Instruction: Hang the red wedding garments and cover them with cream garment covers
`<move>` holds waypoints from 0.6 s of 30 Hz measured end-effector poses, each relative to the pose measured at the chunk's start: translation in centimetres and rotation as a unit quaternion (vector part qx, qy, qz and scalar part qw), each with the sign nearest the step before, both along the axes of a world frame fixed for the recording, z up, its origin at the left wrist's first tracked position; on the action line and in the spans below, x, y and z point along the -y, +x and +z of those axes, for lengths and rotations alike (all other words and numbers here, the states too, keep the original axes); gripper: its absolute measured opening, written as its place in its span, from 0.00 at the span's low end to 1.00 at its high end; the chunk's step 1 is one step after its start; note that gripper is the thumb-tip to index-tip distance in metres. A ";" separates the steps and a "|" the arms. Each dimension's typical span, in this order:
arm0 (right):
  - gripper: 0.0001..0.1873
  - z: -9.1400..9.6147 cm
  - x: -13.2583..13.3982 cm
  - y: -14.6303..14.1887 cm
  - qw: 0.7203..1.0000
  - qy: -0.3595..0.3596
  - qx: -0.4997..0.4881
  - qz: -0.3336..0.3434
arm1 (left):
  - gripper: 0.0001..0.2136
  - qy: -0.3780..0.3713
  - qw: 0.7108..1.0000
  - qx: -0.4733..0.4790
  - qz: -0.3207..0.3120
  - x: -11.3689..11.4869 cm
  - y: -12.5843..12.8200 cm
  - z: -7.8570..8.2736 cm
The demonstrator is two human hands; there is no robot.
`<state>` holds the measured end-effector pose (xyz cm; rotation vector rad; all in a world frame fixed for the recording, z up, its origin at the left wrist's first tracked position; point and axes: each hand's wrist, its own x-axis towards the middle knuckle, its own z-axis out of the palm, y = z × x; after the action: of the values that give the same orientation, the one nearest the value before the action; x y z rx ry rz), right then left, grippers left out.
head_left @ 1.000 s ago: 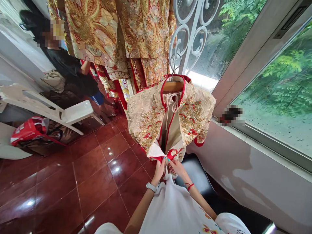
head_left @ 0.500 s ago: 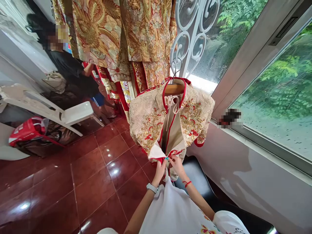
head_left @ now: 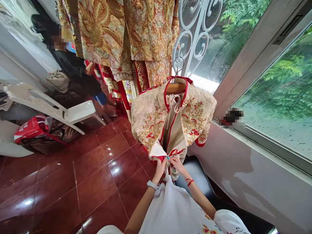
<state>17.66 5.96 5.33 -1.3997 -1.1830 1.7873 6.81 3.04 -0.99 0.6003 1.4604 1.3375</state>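
A cream jacket (head_left: 151,117) with gold beading, red flowers and red piping hangs on a hanger (head_left: 175,87) in front of me. Its front edges stand apart, showing the pale lining. My left hand (head_left: 159,169) pinches the bottom edge of the left front panel, where white lining is turned outward. Close beside it, my right hand (head_left: 177,165) pinches the bottom of the right panel. The fingertips of both hands nearly meet at the lower front, and the small fastening between them is too fine to make out.
Gold embroidered garments (head_left: 102,35) hang behind the jacket. A black seat (head_left: 195,175) is below it, beside the wall and window (head_left: 278,91). To the left are a white chair (head_left: 80,112), a red bag (head_left: 31,128) and a person in dark clothes (head_left: 70,68).
The view has shifted slightly, so the surroundings sit a little further right. Both hands stay at the jacket's lower front, with only small finger movements.
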 end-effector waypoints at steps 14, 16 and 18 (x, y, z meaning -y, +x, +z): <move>0.15 15.1 -6.2 -0.8 0.995 0.031 -0.074 -0.053 | 0.14 0.014 0.993 -0.118 0.022 -2.3 0.8 -1.6; 0.16 19.5 -8.1 -0.4 0.989 0.090 -0.111 -0.048 | 0.14 0.007 0.993 -0.119 0.027 -2.4 0.9 -1.8; 0.18 24.0 -10.2 -0.3 0.978 0.149 -0.142 -0.039 | 0.17 0.001 0.992 -0.119 0.031 -2.6 1.0 -1.8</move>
<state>17.31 16.19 29.37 -0.9702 -1.1683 1.6119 7.82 5.66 -2.79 0.7423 1.6817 1.3500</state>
